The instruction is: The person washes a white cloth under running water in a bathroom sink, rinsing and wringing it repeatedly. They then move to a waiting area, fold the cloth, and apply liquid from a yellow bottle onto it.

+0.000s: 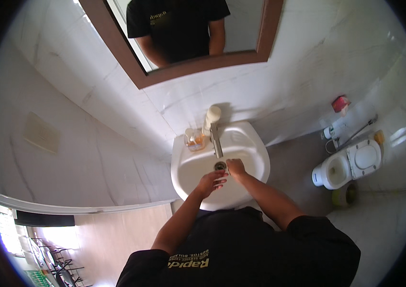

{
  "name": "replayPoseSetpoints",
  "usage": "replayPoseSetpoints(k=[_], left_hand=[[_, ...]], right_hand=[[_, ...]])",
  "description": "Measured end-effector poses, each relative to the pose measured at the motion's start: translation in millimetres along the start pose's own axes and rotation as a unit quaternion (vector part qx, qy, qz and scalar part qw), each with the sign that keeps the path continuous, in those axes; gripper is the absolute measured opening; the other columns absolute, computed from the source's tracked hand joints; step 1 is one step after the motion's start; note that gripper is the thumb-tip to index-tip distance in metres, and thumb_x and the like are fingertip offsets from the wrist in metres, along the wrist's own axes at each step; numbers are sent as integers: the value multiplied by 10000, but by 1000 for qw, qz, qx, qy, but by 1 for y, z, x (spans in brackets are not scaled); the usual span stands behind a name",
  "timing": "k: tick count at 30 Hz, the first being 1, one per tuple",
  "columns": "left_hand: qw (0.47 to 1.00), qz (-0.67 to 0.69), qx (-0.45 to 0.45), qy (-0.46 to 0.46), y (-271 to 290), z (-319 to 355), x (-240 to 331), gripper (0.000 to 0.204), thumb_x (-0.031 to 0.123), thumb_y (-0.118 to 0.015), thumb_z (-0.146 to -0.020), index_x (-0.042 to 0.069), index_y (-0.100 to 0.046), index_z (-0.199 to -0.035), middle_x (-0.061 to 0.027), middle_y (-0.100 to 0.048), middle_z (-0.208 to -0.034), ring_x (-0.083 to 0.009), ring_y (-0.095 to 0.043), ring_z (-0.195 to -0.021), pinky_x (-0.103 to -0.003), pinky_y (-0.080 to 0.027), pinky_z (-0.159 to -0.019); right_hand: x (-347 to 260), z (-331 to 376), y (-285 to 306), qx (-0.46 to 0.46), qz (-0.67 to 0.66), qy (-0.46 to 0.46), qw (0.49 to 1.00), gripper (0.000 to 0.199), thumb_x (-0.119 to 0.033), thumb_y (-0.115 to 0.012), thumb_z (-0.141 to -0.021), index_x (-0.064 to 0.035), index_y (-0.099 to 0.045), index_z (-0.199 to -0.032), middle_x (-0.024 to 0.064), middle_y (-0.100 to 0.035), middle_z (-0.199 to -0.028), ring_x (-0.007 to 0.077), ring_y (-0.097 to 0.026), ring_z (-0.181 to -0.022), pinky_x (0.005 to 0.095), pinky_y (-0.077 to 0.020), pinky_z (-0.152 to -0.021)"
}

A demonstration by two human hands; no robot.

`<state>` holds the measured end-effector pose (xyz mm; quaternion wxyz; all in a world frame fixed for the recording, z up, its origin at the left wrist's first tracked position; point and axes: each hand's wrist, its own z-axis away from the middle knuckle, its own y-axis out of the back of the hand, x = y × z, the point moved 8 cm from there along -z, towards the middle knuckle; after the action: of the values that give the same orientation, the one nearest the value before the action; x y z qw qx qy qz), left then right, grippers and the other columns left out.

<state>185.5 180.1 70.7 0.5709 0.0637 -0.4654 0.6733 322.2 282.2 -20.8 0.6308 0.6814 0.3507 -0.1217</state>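
Both of my hands are over the white washbasin (253,174), below the metal faucet (217,142). My left hand (211,182) is palm inward with its fingers apart, just on the near side of the drain (219,165); I see nothing in it. Right of the drain, my right hand (235,168) has its fingers curled in, and whatever they may hold is hidden. A small gap separates the two hands. I cannot tell whether water is running from the spout.
On the basin's back ledge stand a clear pump bottle with orange liquid (195,140) and a cream-coloured container (212,114). A brown-framed mirror (203,66) hangs above. To the right are a toilet (335,171), a green bin (343,196) and a pink tissue pack (340,103).
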Motion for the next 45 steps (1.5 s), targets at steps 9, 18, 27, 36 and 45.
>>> replayPoseSetpoints(k=[9,18,27,36,45], left_hand=[[975,-23,189,-112,52,-25,-15,303,157,-599,-1003,20,-552,-1269,-113,-665,-1133,-198,-679,-938,-315,-574,-808],[970,100,202,-94,67,-15,-22,266,107,-511,-1020,-39,-541,-1240,-152,-659,-1119,-250,-696,-981,-382,-617,-832],[976,13,190,-104,53,-13,10,303,67,-524,-989,-25,-579,-1273,-123,-677,-1032,-215,-681,-883,-335,-581,-767],[986,-23,164,15,49,16,6,392,217,-560,-993,103,-566,-1368,-29,-613,-1314,-213,-589,-1169,-463,-515,-942],[982,-127,123,69,17,19,-8,328,208,-581,-999,100,-586,-1308,-25,-676,-1222,-193,-630,-1074,-370,-535,-866]], right_hand=[[-99,0,20,-115,-142,-13,983,377,-333,-553,-999,1,-672,-1128,210,-699,-1071,381,-689,-957,450,-551,-777],[-124,23,18,-288,-376,-260,842,537,-374,-699,-931,-51,-571,-1340,104,-627,-1206,265,-665,-1046,412,-608,-771],[-124,14,27,-210,-432,-305,822,416,-207,-706,-929,-54,-598,-1300,146,-687,-1090,247,-719,-876,391,-643,-649],[-71,21,-2,-87,-276,-283,914,253,-243,-708,-928,-18,-702,-1045,158,-736,-876,281,-715,-749,392,-561,-711],[-64,23,13,-79,-214,-238,944,424,-414,-579,-980,-14,-706,-1041,250,-712,-1021,388,-715,-885,471,-564,-786]])
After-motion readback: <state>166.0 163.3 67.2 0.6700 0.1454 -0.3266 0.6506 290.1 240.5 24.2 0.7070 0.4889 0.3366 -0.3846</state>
